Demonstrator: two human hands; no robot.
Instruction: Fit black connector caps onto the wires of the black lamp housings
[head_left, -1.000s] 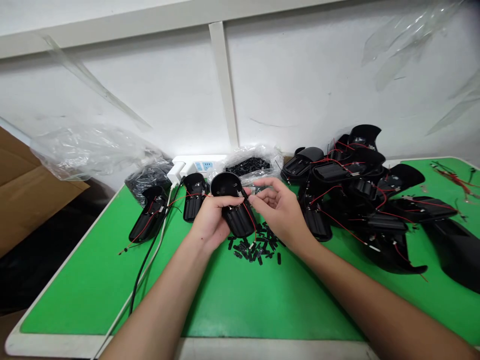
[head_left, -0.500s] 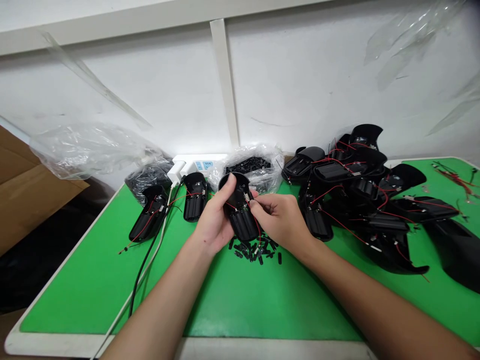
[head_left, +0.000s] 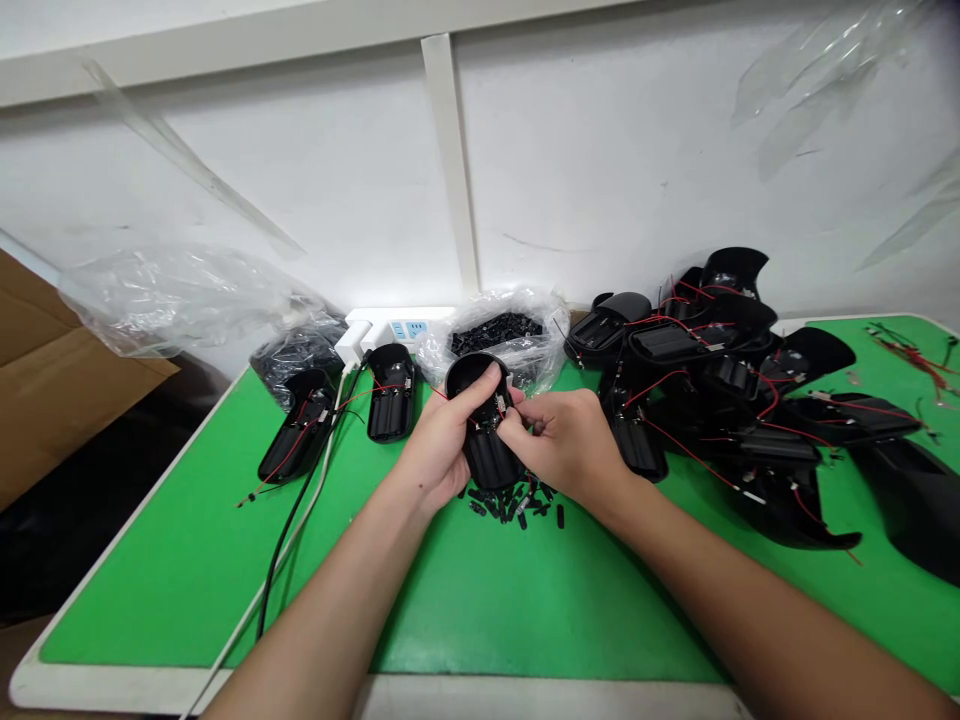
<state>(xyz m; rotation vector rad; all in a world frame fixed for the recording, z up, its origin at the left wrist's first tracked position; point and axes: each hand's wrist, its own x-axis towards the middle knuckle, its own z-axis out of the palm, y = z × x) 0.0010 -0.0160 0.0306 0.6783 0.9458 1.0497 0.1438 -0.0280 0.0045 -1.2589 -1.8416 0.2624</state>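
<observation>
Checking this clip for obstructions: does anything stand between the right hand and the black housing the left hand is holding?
Nothing visible does. The fingers of the right hand are against the black plastic housing, among its red wires, while the left hand grips it from the other side.

A black plastic housing (head_left: pixel 491 462), ribbed at its near end and rounded at its far end, is held tilted between the left hand (head_left: pixel 441 440) and right hand (head_left: pixel 566 440), with thin red wires (head_left: pixel 439 393) leading off it, above scattered small black parts (head_left: pixel 511 508).
</observation>
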